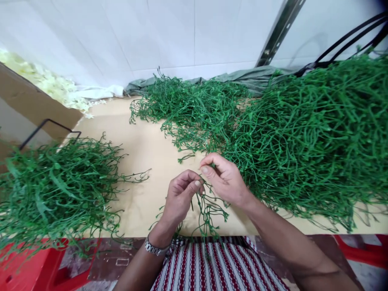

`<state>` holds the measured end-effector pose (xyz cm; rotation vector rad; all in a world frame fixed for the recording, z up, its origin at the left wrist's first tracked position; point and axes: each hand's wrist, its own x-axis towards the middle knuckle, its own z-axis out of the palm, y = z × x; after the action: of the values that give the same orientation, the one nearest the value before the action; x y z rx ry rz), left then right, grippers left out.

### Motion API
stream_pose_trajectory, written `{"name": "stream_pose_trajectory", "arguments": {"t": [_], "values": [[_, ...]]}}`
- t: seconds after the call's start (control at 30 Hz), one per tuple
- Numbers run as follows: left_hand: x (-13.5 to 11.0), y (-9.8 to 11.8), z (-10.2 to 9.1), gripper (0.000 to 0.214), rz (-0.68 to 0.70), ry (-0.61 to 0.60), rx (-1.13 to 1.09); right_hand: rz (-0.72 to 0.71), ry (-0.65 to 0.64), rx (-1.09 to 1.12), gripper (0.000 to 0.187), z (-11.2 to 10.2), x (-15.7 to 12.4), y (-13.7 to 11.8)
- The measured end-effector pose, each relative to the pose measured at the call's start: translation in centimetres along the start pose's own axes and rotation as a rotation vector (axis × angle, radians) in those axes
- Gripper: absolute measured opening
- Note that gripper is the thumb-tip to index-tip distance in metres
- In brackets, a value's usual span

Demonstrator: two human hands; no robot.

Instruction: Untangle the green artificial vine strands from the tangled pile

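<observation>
My left hand [182, 196] pinches a green artificial flower stem between thumb and forefinger. Its thin branches [209, 212], tipped with small buds, hang below my hands over the table's front edge. Close beside it, my right hand [226, 178] has thumb and forefinger pressed together just above the left fingertips. Whatever lies in that right pinch is too small to make out. A large heap of similar green stems [315, 141] rises to the right, joined to a lower heap [194, 105] behind my hands.
Another green pile [60, 190] lies at the left, spilling over the front edge, beside a bent black wire frame [45, 121] and a cardboard box [33, 97]. Pale yellow blossoms [39, 79] sit behind it. Red stools [36, 266] stand below the tan tabletop [139, 141].
</observation>
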<state>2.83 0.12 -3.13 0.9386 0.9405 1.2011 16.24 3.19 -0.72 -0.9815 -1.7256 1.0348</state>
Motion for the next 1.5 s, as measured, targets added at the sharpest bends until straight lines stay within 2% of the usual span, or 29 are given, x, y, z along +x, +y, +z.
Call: {"name": "stream_pose_trajectory", "arguments": {"t": [0.1,0.17,0.33,0.4,0.5,0.6,0.67,0.73,0.9,1.1,1.3,1.5], "values": [[0.3,-0.4,0.6,0.015,0.002,-0.02,-0.055,0.086,-0.097,0.145,0.014,0.4,-0.1,0.0],[0.4,-0.5,0.8,0.016,-0.015,-0.029,-0.073,0.101,-0.103,0.198,0.02,0.3,-0.1,0.2],[0.4,0.0,0.6,0.018,-0.076,-0.042,-0.038,-0.107,0.14,0.091,0.024,-1.9,0.1,0.3],[0.4,0.2,0.5,0.018,-0.072,-0.038,-0.034,-0.096,0.168,0.07,0.02,-2.9,0.0,0.2],[0.5,0.4,0.5,0.016,-0.051,-0.048,-0.047,-0.053,0.072,-0.081,0.015,-3.4,-0.3,0.1],[0.6,0.5,0.7,0.013,-0.019,-0.048,-0.086,-0.109,-0.115,-0.202,0.01,-2.9,-0.8,0.0],[0.6,0.6,0.8,0.013,-0.013,-0.03,-0.103,-0.115,-0.203,-0.22,0.017,-2.5,-1.0,-0.1],[0.5,0.6,0.9,0.013,-0.01,-0.003,-0.09,-0.089,-0.226,-0.242,0.025,-2.4,-1.3,-0.1],[0.0,0.3,0.8,0.009,0.078,0.029,0.053,-0.111,-0.212,-0.317,0.009,-2.6,-1.6,0.0],[-0.6,0.2,0.8,0.006,0.185,0.037,0.236,-0.248,-0.149,-0.377,0.007,-2.5,-2.2,0.4],[-0.9,0.4,0.8,0.004,0.206,0.002,0.256,-0.32,-0.063,-0.482,0.013,-2.2,-2.8,0.8],[-1.0,0.7,0.2,0.011,0.164,-0.093,0.163,-0.378,-0.017,-0.434,0.013,-1.5,-3.1,0.9]]}}
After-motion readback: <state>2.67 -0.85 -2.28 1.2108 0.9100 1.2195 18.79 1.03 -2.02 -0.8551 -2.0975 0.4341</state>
